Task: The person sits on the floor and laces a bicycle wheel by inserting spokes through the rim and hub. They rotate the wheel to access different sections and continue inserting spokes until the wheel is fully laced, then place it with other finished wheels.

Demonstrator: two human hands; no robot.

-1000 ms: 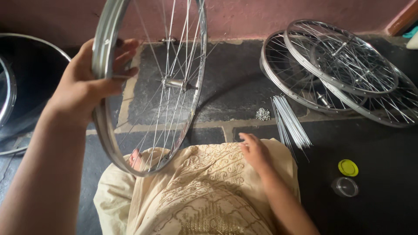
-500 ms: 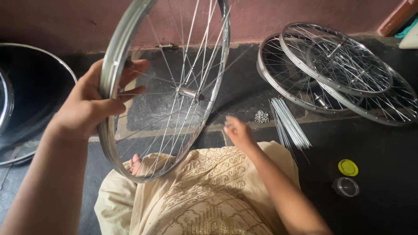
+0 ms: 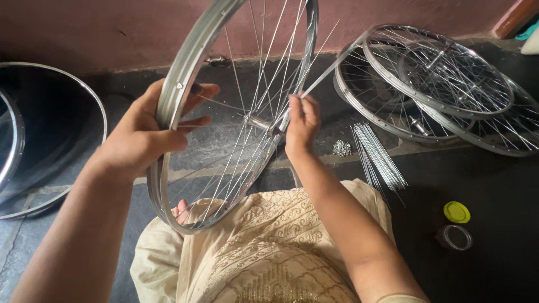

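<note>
Wheel rim (image 3: 168, 106), upright, gripped by left hand (image 3: 143, 137); right hand (image 3: 302, 120) pinching loose spoke (image 3: 323, 76); risk: spoke bends if forced.

Dark stone floor (image 3: 483, 185) beside a reddish wall (image 3: 112, 33), strewn with stacked wheels (image 3: 438, 84), loose spokes (image 3: 379, 157), a small heap of nipples (image 3: 341, 147), a yellow lid (image 3: 456, 212), an open jar (image 3: 455, 237) and bare rims (image 3: 84, 112) at left.
</note>
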